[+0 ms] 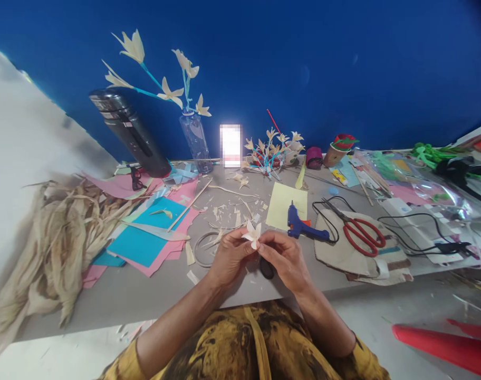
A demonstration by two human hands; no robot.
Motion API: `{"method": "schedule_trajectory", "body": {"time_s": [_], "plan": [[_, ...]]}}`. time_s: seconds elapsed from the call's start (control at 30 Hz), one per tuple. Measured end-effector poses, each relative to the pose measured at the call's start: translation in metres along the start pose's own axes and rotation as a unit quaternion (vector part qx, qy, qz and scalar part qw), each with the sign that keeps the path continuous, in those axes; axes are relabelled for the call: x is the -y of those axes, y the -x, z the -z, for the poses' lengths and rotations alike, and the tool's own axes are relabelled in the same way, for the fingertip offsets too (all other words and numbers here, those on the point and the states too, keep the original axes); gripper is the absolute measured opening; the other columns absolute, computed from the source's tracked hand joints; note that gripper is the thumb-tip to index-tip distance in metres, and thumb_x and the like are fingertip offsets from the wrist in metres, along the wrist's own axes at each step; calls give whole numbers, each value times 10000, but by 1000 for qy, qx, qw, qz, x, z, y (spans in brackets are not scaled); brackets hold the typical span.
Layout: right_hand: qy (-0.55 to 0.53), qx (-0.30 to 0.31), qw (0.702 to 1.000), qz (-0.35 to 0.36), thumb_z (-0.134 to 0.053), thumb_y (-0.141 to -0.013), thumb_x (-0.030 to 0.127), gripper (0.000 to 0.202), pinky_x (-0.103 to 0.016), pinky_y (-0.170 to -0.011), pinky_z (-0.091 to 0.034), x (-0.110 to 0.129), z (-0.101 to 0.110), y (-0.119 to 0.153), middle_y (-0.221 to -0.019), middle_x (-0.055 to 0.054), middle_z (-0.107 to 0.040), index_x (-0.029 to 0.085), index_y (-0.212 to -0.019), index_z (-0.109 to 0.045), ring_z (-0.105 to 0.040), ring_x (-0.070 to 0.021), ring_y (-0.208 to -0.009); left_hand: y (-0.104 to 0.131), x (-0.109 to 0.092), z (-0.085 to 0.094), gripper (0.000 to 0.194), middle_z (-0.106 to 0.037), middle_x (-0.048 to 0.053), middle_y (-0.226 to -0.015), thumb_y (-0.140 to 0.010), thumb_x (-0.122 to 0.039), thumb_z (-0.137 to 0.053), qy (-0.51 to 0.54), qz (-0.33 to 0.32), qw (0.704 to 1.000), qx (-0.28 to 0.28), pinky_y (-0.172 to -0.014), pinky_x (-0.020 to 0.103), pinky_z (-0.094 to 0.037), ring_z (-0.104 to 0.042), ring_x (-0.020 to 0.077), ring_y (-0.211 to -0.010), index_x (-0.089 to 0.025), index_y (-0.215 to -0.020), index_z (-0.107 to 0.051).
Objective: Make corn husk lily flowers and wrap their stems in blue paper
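So you've got the cream flower right in front of you, held over the near part of the grey table, petals spread out and pointing mostly up. Your left hand has it pinched between thumb and fingers on one side, and your right hand is closed up too, fingertips nipping it down near the base, so basically no gap in either grip. Part of a black oval thing peeks out under your right hand, can't tell what it is. Just beside your left hand there's a grey ring lying flat, with pale scraps scattered beyond it. Over on your right, the blue glue gun lies partly on the pale yellow paper, and the red-handled scissors are on a beige pad. To your left there's the blue paper on top of pink sheets, then a big heap of dried husks. More cream flowers on blue stems stand in the clear bottle at the back.
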State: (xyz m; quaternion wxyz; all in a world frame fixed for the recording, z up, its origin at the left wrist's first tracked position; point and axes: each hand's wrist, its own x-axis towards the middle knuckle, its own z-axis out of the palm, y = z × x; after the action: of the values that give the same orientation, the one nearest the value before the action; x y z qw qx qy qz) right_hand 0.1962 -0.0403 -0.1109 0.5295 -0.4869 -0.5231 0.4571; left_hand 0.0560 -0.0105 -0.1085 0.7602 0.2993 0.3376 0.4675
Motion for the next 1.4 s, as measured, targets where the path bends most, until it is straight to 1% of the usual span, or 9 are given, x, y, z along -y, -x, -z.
{"method": "schedule_trajectory", "body": {"time_s": [0.1, 0.2, 0.3, 0.4, 0.5, 0.63, 0.87, 1.07, 1.4], "plan": [[-13, 1, 1000, -7, -690, -848, 408, 245, -250, -563, -469, -2, -1, 0, -683, -17, -647, 187, -742, -678, -561, -138, -596, 0, -2, 3, 307, -603, -11, -638, -569, -314, -918, -40, -10, 999, -7, -562, 230, -420, -493, 83, -554, -156, -763, -740], [-28, 6, 999, -17, -690, -849, 423, 259, -262, -579, -491, -5, -2, 1, -708, -36, -683, 188, -740, -685, -602, -156, -625, 0, -3, 7, 274, -590, -6, -642, -586, -327, -904, -85, -37, 996, -10, -544, 227, -381, -463, 81, -555, -147, -708, -737], [-32, 6, 999, -18, -697, -837, 445, 279, -260, -554, -484, -2, -3, 1, -698, -41, -680, 190, -727, -680, -603, -160, -621, -1, -3, 10, 265, -582, -6, -647, -584, -328, -903, -100, -42, 994, -14, -559, 233, -384, -460, 88, -573, -151, -679, -730], [-15, 15, 1000, -12, -697, -827, 436, 278, -241, -509, -436, 4, -2, 1, -644, -16, -633, 185, -711, -665, -536, -130, -562, -1, -3, 11, 232, -587, -3, -667, -602, -301, -897, -97, -47, 994, 5, -592, 235, -396, -478, 96, -610, -157, -662, -726], [2, 19, 1000, -13, -696, -825, 419, 280, -229, -482, -360, 5, 0, 0, -606, 13, -555, 179, -688, -646, -445, -103, -528, 0, -4, 11, 179, -583, -4, -698, -647, -265, -876, -101, -68, 992, 37, -630, 235, -407, -492, 102, -656, -164, -662, -730], [14, 26, 999, -17, -692, -828, 402, 255, -232, -486, -325, 2, 1, 1, -610, 29, -497, 182, -714, -633, -404, -99, -532, 1, -7, 9, 137, -578, -6, -704, -663, -241, -869, -107, -91, 988, 62, -637, 237, -410, -501, 109, -677, -179, -684, -749], [23, 39, 999, 0, -660, -847, 352, 216, -236, -487, -302, 2, 1, 2, -641, 15, -489, 174, -730, -624, -386, -102, -555, 0, -6, 11, 147, -580, -12, -710, -636, -218, -884, -116, -114, 986, 45, -646, 237, -413, -509, 114, -694, -185, -675, -746], [31, 36, 999, 5, -669, -836, 338, 199, -236, -507, -317, 1, 2, 1, -656, 12, -500, 167, -743, -630, -395, -101, -566, -2, -3, 15, 144, -607, -6, -720, -620, -216, -887, -121, -140, 982, 38, -643, 235, -435, -529, 117, -697, -187, -677, -758], [32, 39, 999, -3, -661, -817, 298, 163, -241, -513, -304, 0, 1, 0, -645, 21, -491, 165, -734, -619, -380, -97, -556, -2, -7, 15, 149, -632, 0, -695, -604, -225, -901, -151, -191, 969, 31, -615, 233, -452, -551, 117, -662, -194, -657, -765]]}}
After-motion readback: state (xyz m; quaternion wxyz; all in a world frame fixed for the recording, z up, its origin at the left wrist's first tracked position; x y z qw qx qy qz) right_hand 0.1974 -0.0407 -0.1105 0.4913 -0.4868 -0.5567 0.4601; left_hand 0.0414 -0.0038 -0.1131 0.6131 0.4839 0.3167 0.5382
